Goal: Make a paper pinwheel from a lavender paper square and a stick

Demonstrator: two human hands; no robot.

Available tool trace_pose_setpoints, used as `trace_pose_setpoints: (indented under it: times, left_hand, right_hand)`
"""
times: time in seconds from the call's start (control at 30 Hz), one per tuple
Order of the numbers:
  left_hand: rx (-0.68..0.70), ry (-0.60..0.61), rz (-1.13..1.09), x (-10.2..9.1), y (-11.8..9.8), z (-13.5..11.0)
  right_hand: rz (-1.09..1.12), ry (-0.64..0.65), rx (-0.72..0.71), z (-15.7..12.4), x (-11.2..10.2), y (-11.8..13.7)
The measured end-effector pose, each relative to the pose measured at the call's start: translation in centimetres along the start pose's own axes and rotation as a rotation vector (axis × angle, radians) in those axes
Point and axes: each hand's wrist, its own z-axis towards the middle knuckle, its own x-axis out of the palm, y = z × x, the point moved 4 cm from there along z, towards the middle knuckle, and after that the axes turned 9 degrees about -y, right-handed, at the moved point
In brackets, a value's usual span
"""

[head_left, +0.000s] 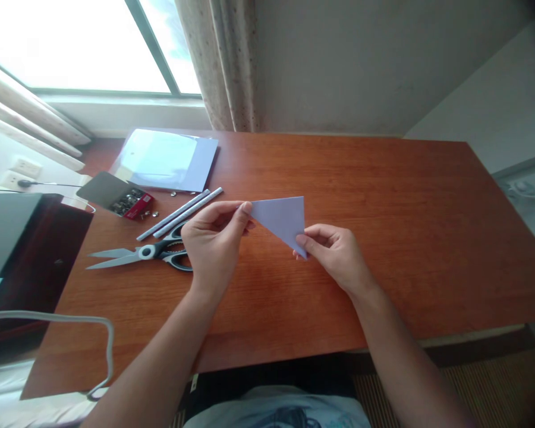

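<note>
A pale lilac paper folded into a triangle [283, 220] is held just above the wooden table [383, 238]. My left hand [214, 244] pinches its left corner between thumb and fingers. My right hand [334, 252] pinches its lower point, fingers curled. Both hands are closed on the paper, in front of me near the table's middle.
Scissors [138, 254] with grey and black handles lie left of my left hand. Two white sticks [181, 213] lie beyond them. An open box of metal pins [116, 196] and a stack of lilac paper sheets [167, 159] sit at the back left. A window and curtain stand behind.
</note>
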Motion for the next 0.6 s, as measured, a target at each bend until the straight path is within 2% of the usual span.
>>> trace_pose_setpoints:
  times: [0.27,0.43,0.47,0.53,0.6]
  left_hand:
    - [-0.067,-0.017,-0.011,-0.1,0.6,0.2]
    - [-0.099,0.103,0.116,-0.2,0.6,0.6]
    - [-0.068,0.137,0.16,-0.4,0.1,0.2]
    - [0.097,0.155,0.245,-1.3,-1.5,-1.4]
    - [0.338,0.205,0.322,-2.6,-3.3,-4.8]
  right_hand:
    - [-0.067,0.0,-0.042,-0.1,0.1,-0.1]
    - [-0.233,-0.01,-0.144,0.5,-1.0,-0.5]
    - [-0.246,-0.034,-0.173,0.6,-1.3,-0.5]
    - [-0.227,-0.089,-0.211,0.9,-1.9,-0.4]
    - [-0.187,-0.121,-0.213,1.1,-2.2,-0.4]
